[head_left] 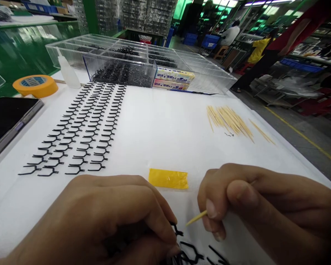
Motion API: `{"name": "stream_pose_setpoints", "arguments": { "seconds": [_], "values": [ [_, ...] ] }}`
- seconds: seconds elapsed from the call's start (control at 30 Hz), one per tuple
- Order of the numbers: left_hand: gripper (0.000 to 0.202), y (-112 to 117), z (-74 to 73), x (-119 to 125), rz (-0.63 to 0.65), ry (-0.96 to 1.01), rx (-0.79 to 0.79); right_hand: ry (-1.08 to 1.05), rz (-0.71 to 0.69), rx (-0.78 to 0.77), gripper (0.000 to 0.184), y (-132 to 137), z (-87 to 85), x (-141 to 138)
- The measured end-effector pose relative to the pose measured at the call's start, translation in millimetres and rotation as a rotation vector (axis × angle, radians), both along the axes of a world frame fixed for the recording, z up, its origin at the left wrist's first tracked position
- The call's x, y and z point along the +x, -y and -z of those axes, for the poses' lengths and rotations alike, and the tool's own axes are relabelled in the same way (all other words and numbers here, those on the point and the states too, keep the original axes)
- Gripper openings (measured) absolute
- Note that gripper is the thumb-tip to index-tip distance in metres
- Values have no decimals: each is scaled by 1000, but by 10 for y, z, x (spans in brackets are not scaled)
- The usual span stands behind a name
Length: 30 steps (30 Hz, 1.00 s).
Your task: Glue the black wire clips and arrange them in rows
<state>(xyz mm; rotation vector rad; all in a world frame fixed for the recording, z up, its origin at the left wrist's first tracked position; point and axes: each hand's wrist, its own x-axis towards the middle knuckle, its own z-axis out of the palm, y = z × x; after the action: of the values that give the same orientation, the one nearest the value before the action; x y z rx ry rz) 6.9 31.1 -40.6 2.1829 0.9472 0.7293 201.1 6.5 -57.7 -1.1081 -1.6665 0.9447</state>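
Nearest the camera, at the bottom edge right of centre, loose black forked pieces [196,254] lie in a jumble on the white tabletop [160,121], beside and partly behind the left hand [113,209]. That hand has its thumb and fingers pinched together on one black forked piece [178,232]; only its end shows past the fingertips, and how much of it lies inside the grip I cannot tell. Across a narrow gap, the right hand [251,206] has its fingers closed on a wooden toothpick [196,218], whose rear part is hidden. The toothpick's tip is just above and to the right of the held piece's end, close but not touching; the left hand is the nearer one to that piece, since it grips it. The visible part of the piece slants from upper left to lower right, its end pointing rightward and slightly down. The toothpick's long axis runs from upper right to lower left, its tip pointing down-left, toward the left fingertips. Above the gap, near the frame's centre, lies a yellow tape strip [161,177], its long axis nearly level across the frame.
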Motion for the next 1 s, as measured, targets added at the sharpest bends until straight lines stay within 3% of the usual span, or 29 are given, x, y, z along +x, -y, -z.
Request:
{"name": "stream_pose_setpoints", "arguments": {
  "seconds": [0.1,0.17,0.37,0.5,0.73,1.0],
  "values": [
    [24,30,-62,45,-43,-56,22,80,144,-30,30,-21,-36,21],
    [25,15,-28,33,-31,-17,11,164,216,-54,30,-50,-74,22],
    [23,-114,226,-92,206,253,-57,302,240,-45,34,-75,-134,-46],
    [24,-101,222,-101,194,250,-101,314,242,-17,29,-40,-125,-47],
    [27,-1,134,-50,64,175,-116,412,285,103,31,-87,-113,-22],
    [24,-6,119,-54,58,136,-113,500,349,75,32,-92,-109,-8]
  ]
}}
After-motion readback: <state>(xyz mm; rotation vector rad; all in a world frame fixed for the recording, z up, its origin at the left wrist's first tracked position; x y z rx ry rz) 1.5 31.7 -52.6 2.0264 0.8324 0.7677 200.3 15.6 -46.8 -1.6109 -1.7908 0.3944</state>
